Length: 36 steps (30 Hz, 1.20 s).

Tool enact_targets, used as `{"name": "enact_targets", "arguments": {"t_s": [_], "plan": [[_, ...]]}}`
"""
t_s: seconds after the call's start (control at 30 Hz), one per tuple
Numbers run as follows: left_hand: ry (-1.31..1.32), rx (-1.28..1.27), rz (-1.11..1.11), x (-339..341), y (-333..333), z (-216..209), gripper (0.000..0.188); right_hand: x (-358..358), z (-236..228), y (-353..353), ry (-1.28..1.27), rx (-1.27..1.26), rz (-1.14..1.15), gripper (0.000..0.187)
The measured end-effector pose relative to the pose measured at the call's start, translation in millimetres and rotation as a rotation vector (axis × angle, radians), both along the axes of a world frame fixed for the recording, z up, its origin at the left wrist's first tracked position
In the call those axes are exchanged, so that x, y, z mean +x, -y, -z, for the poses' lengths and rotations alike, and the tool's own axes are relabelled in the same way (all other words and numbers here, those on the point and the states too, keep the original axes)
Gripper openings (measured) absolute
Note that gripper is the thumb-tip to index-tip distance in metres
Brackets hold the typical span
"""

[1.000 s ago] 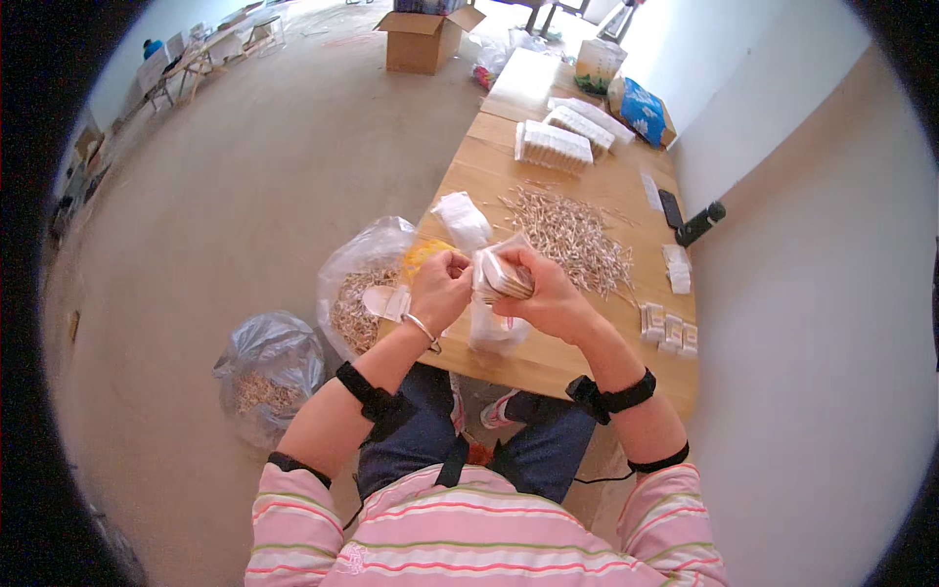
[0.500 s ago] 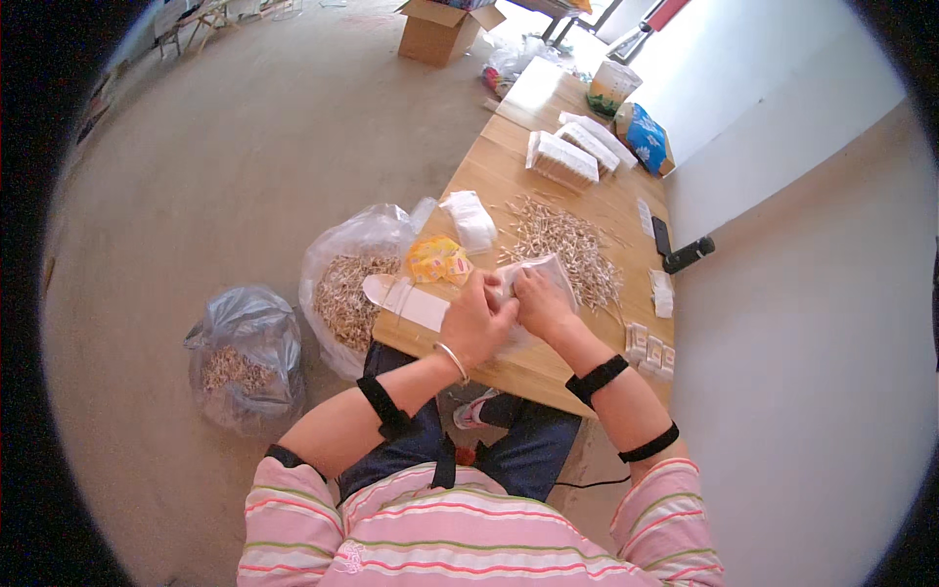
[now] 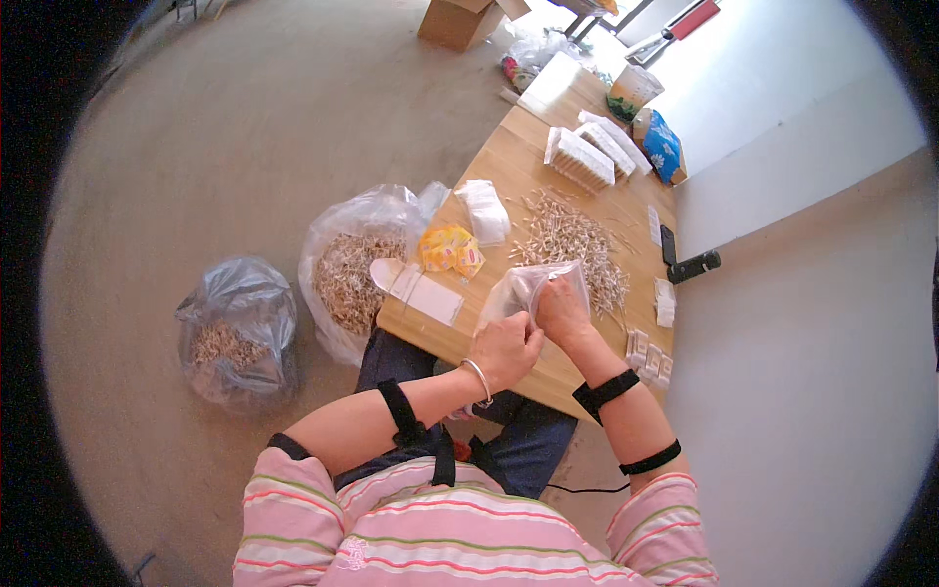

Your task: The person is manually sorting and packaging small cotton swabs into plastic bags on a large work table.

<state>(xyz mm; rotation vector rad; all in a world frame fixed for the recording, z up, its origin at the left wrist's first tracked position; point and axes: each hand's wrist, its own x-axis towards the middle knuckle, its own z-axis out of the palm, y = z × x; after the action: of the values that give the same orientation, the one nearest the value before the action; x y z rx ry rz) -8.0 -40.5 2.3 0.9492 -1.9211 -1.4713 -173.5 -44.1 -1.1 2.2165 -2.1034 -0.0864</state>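
A clear plastic bag is stretched out above the near part of the wooden table. The closed fingers of my left hand grip its near edge. My right hand is closed at the bag's right side, its fingertips partly hidden by the shiny film. Just beyond the bag lies a loose pile of cotton swabs. Left of it are a yellow printed wrapper, a white stack of thin packaging and a pale flat card with a rounded end.
Two plastic sacks of swabs, one large and one smaller, stand on the floor at left. White swab packs, a tub and a blue packet sit farther back. A black cylindrical object lies by the wall.
My hands have moved apart, and the bag is spread wider between them. My left hand has shifted nearer to me and slightly right. The whole view has tilted a little.
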Motion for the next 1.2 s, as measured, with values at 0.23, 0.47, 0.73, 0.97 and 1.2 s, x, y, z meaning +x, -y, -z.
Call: {"name": "enact_targets", "arguments": {"t_s": [0.23, 0.47, 0.73, 0.97, 1.2], "plan": [[0.006, -0.028, 0.004, 3, -2, 7, 0.024, 4, 1, -2, -0.160, 0.007, -0.083, 0.020], [0.008, -0.054, 0.003, 2, -5, 8, 0.023, 8, 2, -5, -0.108, 0.077, 0.015, 0.025], [-0.064, -0.031, 0.001, 6, 8, 4, 0.023, 19, -40, -3, 0.205, 0.160, 0.081, 0.031], [-0.092, 0.009, -0.029, 14, 11, -8, 0.024, 7, -63, -10, 0.612, 0.380, -0.020, 0.022], [-0.086, 0.018, -0.001, 18, 12, -16, 0.024, 19, -50, -13, 0.413, 0.377, -0.015, 0.018]]}}
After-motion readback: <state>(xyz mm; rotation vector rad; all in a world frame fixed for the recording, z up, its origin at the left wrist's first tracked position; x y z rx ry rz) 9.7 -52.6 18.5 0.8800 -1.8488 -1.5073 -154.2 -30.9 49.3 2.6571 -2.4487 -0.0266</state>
